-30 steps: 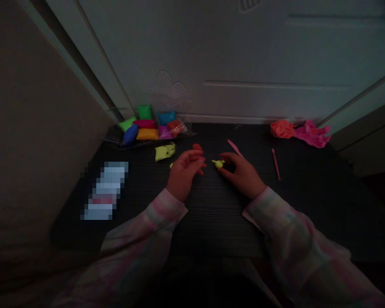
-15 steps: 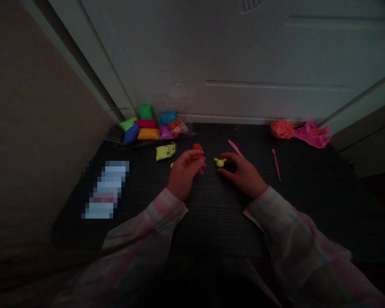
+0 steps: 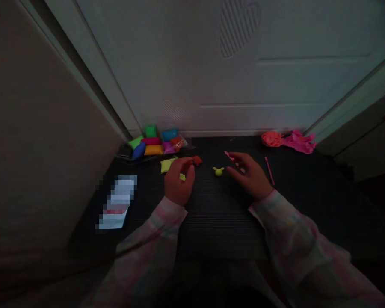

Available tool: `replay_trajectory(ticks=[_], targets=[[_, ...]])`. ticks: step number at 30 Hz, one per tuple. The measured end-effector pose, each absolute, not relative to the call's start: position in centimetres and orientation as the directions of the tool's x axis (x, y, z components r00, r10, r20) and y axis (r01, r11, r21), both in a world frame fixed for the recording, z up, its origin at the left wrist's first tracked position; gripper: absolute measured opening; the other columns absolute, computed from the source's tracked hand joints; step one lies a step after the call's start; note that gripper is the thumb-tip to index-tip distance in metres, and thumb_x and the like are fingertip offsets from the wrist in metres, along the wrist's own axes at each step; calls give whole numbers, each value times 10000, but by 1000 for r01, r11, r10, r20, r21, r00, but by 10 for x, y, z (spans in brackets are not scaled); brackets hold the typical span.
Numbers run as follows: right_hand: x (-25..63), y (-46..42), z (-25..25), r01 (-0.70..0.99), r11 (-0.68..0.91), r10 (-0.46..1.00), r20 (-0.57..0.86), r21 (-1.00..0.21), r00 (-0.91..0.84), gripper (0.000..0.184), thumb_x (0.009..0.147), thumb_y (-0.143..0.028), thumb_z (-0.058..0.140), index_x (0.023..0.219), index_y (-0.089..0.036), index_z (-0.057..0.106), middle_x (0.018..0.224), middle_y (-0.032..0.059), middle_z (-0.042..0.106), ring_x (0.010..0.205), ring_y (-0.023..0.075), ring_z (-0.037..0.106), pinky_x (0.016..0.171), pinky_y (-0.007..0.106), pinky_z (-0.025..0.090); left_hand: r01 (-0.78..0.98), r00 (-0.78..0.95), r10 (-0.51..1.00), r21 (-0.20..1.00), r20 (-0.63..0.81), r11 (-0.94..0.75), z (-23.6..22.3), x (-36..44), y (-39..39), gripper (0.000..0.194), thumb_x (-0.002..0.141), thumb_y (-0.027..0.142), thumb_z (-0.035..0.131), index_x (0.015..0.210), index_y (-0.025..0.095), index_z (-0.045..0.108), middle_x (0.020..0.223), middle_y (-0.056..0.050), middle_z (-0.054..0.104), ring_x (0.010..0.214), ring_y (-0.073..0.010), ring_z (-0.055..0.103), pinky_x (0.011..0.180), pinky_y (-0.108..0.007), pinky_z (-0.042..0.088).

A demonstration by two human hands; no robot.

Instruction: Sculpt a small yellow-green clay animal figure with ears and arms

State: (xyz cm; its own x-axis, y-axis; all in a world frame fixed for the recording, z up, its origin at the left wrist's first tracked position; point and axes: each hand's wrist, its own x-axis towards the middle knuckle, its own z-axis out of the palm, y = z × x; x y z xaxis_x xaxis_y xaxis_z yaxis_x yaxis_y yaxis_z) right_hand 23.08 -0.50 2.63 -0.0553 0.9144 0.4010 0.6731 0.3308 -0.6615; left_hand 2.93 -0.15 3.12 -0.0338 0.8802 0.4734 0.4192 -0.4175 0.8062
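Note:
A small yellow clay head with two ears (image 3: 218, 172) rests on the dark table between my hands. My right hand (image 3: 250, 176) is just to its right, thumb and fingers apart, no longer touching it. A pink plastic clay knife (image 3: 227, 154) lies by those fingers, partly covered by them. My left hand (image 3: 179, 182) is open over the table, its fingers curved with a gap to the thumb. Through that gap shows a small yellow clay piece (image 3: 182, 176). Close to the left fingertips sits a red clay lump (image 3: 197, 161). Behind that hand is an opened yellow clay packet (image 3: 166, 166).
A clear bag of coloured clay packets (image 3: 153, 149) lies at the back left, against a white panel (image 3: 192, 77). A phone (image 3: 118, 203) is at the left. To the right are a thin pink tool (image 3: 269, 170) and crumpled pink and orange material (image 3: 298, 141).
My right hand has let go of the yellow head, which now stands alone on the table. My left hand has shifted left, away from the red lump. The camera view has tilted up.

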Motion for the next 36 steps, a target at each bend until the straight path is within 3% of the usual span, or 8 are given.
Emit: replay_trajectory(ticks=[3,8,11,14,19,26,32,36], targets=[[238,-20,41,609,337,795,564,-718,225,275,748,-290,510,1009,-204,521,919,57,580,804,177,552,732,363,449,707,52,815,556,577,-438,29,20,2,222,754,230,434,929,168,556,904,-77,578,897,-191,502,832,-347,383],[242,-65,39,494,257,758,490,-831,430,188,740,-305,523,895,-207,563,890,63,598,826,202,565,753,388,443,889,202,937,349,285,-297,17,6,-4,398,726,325,466,1061,118,520,1059,-152,536,988,-278,475,837,-423,377],[230,-90,24,402,174,827,355,-899,437,176,734,-333,527,859,-219,574,880,63,613,823,218,578,736,400,462,856,260,944,404,203,-322,12,0,-11,368,728,224,456,1082,136,508,1093,-136,530,1020,-244,478,881,-400,366],[206,-102,10,315,118,908,231,-942,350,194,745,-357,507,863,-222,582,884,64,622,839,221,585,756,396,472,735,224,957,613,184,-290,14,0,-23,346,716,199,481,1056,149,523,1076,-118,548,1007,-216,501,897,-379,370],[168,-101,7,278,232,971,238,-932,-15,389,732,-322,536,1111,-249,486,1082,65,536,812,164,577,712,327,491,230,228,973,973,-34,-20,17,18,-58,378,676,317,567,1009,143,537,957,-79,609,853,-170,574,774,-303,444],[163,-99,10,298,296,946,233,-908,-227,249,717,-273,563,957,-207,571,883,40,558,677,125,563,631,274,473,-32,211,967,988,-141,151,3,27,-83,237,633,296,620,787,119,584,650,-4,590,516,-76,474,520,-222,374],[162,-103,5,258,168,977,127,-951,-169,158,699,-265,556,831,-178,548,740,14,583,647,130,563,597,258,453,-132,249,949,963,-196,233,2,26,-83,202,597,253,644,720,121,553,600,32,545,482,-52,440,478,-195,335],[159,-106,4,55,55,998,54,-997,-34,102,653,-242,598,695,-179,530,574,-36,526,518,93,502,491,215,407,-224,332,915,923,-230,313,2,30,-87,152,600,229,623,665,123,535,520,57,487,425,-28,383,423,-175,268]])
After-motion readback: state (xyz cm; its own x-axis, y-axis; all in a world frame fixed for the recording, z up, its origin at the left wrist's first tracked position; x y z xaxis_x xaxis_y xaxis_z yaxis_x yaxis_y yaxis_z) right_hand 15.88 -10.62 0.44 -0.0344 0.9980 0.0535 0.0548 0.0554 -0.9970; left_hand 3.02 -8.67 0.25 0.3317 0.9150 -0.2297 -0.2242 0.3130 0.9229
